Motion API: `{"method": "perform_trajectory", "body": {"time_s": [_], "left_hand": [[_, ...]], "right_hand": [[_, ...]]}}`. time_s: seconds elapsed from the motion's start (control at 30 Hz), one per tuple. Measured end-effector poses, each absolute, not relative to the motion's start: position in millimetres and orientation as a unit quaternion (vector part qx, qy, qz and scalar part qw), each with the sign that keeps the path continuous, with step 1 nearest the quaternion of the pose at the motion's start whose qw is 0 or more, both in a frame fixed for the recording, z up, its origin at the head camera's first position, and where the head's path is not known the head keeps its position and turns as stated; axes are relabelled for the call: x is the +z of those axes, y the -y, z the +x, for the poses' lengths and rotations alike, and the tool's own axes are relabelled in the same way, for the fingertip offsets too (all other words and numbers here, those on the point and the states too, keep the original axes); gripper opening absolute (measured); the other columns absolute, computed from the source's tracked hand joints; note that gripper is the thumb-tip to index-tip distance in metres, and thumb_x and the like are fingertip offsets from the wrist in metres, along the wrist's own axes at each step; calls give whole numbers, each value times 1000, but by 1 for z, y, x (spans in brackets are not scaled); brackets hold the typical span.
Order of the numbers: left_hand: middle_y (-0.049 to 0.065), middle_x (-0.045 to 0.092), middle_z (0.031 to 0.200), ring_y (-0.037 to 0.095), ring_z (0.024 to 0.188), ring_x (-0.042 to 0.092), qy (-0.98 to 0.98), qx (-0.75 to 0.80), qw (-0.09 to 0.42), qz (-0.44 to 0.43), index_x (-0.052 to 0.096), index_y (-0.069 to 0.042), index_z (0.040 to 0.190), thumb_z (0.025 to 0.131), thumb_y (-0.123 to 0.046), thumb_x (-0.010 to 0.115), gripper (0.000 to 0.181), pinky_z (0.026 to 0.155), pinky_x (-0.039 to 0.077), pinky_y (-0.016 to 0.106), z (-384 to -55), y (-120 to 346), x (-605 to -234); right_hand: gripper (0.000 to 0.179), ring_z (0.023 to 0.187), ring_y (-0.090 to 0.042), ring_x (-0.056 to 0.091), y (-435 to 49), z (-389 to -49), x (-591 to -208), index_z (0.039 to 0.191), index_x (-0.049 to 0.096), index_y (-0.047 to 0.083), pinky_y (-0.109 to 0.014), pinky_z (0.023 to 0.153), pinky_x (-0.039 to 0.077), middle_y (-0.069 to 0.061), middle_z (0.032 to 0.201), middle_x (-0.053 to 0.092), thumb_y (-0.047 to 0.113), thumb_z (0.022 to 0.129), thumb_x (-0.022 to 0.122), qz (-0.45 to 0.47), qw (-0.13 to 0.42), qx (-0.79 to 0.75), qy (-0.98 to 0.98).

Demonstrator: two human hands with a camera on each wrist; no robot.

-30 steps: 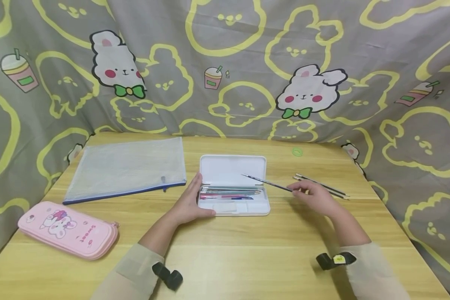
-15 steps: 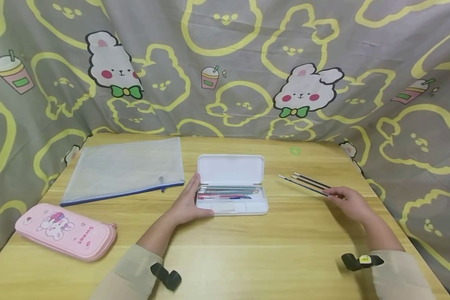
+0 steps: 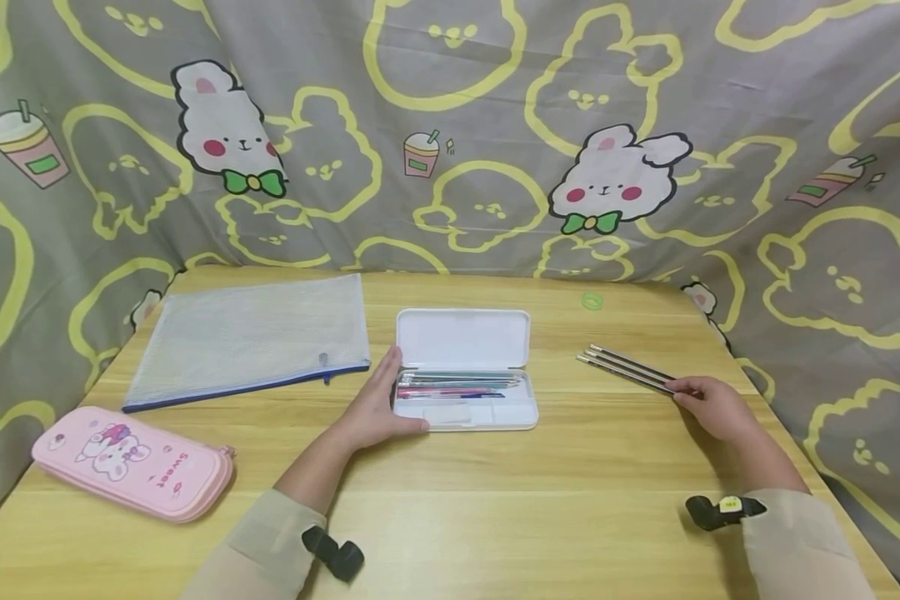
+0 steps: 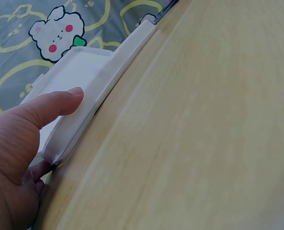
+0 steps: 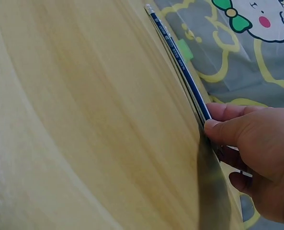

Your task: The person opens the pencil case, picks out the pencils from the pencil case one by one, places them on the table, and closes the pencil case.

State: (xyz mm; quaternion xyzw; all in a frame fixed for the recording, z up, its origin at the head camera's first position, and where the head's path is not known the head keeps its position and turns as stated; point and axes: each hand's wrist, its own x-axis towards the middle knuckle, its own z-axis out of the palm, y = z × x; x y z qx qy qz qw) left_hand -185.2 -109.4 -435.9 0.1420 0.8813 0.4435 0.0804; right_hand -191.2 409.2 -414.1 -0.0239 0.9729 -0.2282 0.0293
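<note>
The right hand point(image 3: 720, 408) pinches a dark pencil point(image 5: 180, 62) near one end between thumb and fingers, low over the right part of the wooden surface point(image 3: 495, 517). Two other dark pencils point(image 3: 630, 361) lie close along its far side, nearly parallel, crowding the space next to those fingers; whether they touch it cannot be told. Beyond them, toward the back edge, sits a small green ring point(image 3: 592, 301).

The left hand point(image 3: 371, 412), spread wide, holds the left end of an open white case point(image 3: 521, 415), thumb at the front edge, and covers that corner. The case's lid point(image 3: 463, 337) is opened toward the back. Inside lie several pencils point(image 3: 457, 380) and pens in the rear compartment, with a pale block point(image 3: 447, 413) in front.

Left of the case, a mesh bag point(image 3: 247, 333) brings its blue-zipped corner near the left fingers. A pink pouch point(image 3: 131, 467) lies closer to the person, well apart from both hands. Patterned cloth point(image 3: 487, 83) hangs behind the surface.
</note>
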Motion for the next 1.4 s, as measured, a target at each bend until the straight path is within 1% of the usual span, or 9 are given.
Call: {"method": "perform_trajectory", "body": {"time_s": [0.2,0.47,0.53,0.67,0.73,0.8,1.0,1.2,1.4], "left_hand": [[10,-3,167,33,153,2,-882,443,81,140,2,-7,158,67,-36,88,129,123,9,53,-185,110,-436],[9,-4,167,33,153,2,-883,441,84,135,1,-8,158,67,-36,88,129,124,9,52,-184,110,-435],[9,-4,167,34,153,2,-883,440,85,136,1,-8,158,67,-36,88,129,123,10,53,-184,110,-435],[8,-4,167,33,153,2,-882,443,85,136,2,-8,158,67,-36,88,129,123,9,52,-184,110,-435],[9,-4,167,33,153,2,-882,442,84,137,2,-8,158,66,-37,88,129,123,9,52,-184,109,-435],[9,-4,167,33,153,2,-883,442,84,137,2,-8,158,66,-37,88,130,123,9,52,-184,110,-436],[9,-4,167,33,153,1,-882,443,83,137,2,-8,158,66,-37,89,130,124,9,52,-184,110,-436],[9,-4,167,33,153,1,-881,445,84,137,2,-7,158,66,-36,89,129,124,9,52,-184,109,-436],[9,-4,167,33,153,1,-880,446,83,139,2,-7,158,66,-36,88,129,123,9,53,-185,109,-436]], "right_hand": [[28,103,-44,59,-410,-190,-415,117,65,-6,-55,85,48,-32,117,63,13,100,54,-14,40,-235,-971],[28,102,-44,59,-411,-192,-415,117,65,-7,-55,84,48,-32,116,63,12,99,54,-14,44,-231,-972],[28,100,-42,59,-411,-192,-415,117,65,-7,-53,82,48,-31,114,63,12,99,55,-12,45,-232,-972],[27,88,-29,61,-407,-192,-415,114,67,-5,-40,74,50,-24,105,67,14,97,58,-11,25,-232,-972],[27,83,-22,59,-400,-191,-413,113,68,-4,-33,70,47,-21,100,68,16,96,59,-12,12,-238,-971],[28,83,-18,58,-391,-190,-411,113,68,-3,-29,69,46,-19,101,68,18,96,60,-17,-5,-245,-969],[29,92,-24,54,-354,-192,-403,115,68,-2,-28,72,47,-22,111,62,19,97,59,-41,-14,-273,-961],[28,93,-24,56,-312,-197,-400,117,68,1,-28,71,47,-17,106,63,19,96,61,-70,1,-299,-952],[21,89,-21,58,-268,-205,-400,109,71,3,-27,70,46,-10,97,68,14,92,66,-118,-14,-307,-944]]}}
